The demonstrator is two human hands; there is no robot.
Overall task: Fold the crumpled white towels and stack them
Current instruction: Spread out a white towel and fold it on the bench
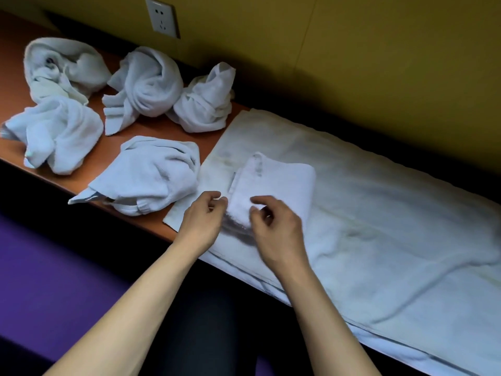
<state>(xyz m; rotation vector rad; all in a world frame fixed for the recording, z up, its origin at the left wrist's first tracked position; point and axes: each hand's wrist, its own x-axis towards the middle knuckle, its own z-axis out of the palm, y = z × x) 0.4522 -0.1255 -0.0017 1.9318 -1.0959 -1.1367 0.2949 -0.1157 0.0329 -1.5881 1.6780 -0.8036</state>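
On the orange shelf [151, 131], left portion, five crumpled white towels [147, 81] lie bunched close together, the nearest one [147, 175] at the front edge. Right of these, a large flat towel [379, 213] covers the surface, and a small folded towel [273, 183] rests upon it. Left hand [202, 217] and right hand [276, 226], fingers loosely curled, flank the folded towel's near end; whether either actually grasps it cannot be told. Wall socket [162, 17] above.

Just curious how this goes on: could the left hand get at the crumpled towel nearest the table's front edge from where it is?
Probably yes. The left hand hovers just right of that crumpled towel, and nothing lies between them.
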